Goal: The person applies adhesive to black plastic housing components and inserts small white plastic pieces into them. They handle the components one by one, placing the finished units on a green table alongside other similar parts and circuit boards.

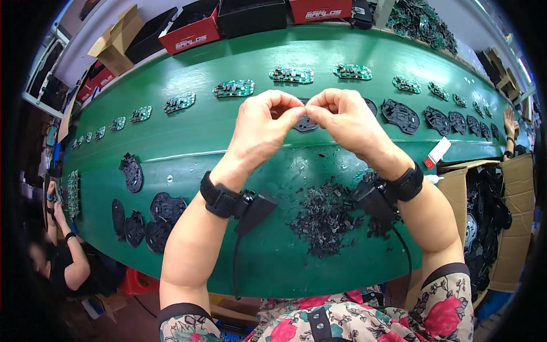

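My left hand (263, 126) and my right hand (348, 118) are raised over the middle of the green bench. Thumb and forefinger are pinched on each, and the fingertips of both meet. Whatever they hold, if anything, is too small or hidden to make out. Just beyond the fingertips lies a black plastic mouse-shaped shell (303, 125), partly covered by my hands. A row of green circuit boards (291, 74) runs along the bench farther back. Below my hands, toward me, a loose pile of small black plastic parts (326, 219) is spread on the surface.
More black shells lie at the right (400, 117) and left (167, 207). A cardboard box (515, 225) of black parts stands at the right, near a small red-and-white box (437, 153). Red boxes (191, 35) line the back. Co-workers' hands show at both far sides.
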A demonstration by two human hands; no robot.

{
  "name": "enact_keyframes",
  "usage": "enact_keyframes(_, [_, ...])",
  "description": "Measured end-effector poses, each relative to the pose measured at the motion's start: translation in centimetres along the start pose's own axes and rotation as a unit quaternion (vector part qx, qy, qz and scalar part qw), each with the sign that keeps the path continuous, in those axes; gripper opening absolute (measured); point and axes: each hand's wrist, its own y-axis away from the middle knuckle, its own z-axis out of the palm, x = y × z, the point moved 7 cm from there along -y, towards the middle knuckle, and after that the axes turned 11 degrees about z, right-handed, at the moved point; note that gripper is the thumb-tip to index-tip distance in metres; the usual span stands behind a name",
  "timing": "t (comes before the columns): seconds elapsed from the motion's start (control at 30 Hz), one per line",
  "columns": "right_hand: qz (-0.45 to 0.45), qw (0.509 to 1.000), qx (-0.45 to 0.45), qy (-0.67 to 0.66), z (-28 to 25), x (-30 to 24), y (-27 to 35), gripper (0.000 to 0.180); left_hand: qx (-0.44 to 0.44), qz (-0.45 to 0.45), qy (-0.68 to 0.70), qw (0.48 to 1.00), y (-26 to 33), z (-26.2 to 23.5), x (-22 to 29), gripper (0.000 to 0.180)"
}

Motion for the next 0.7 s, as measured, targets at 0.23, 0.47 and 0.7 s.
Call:
enact_keyframes(0.23, [-0.063, 0.976, 0.122, 0.166, -3.8, -0.2, -4.5, 0.021, -0.033, 0.021, -0.219, 0.975, -4.6, 1.7, -4.0, 0.017])
enact_keyframes(0.47, [-0.031, 0.96, 0.079, 0.267, -3.1, 2.3, -7.4, 0.02, -0.022, -0.058, -0.35, 0.935, -6.3, 3.3, -7.0, 0.017])
enact_keyframes(0.7, [0.008, 0.959, 0.057, 0.277, -2.3, 4.3, -9.0, 0.013, 0.003, -0.1, -0.364, 0.926, -6.3, 3.4, -8.0, 0.017])
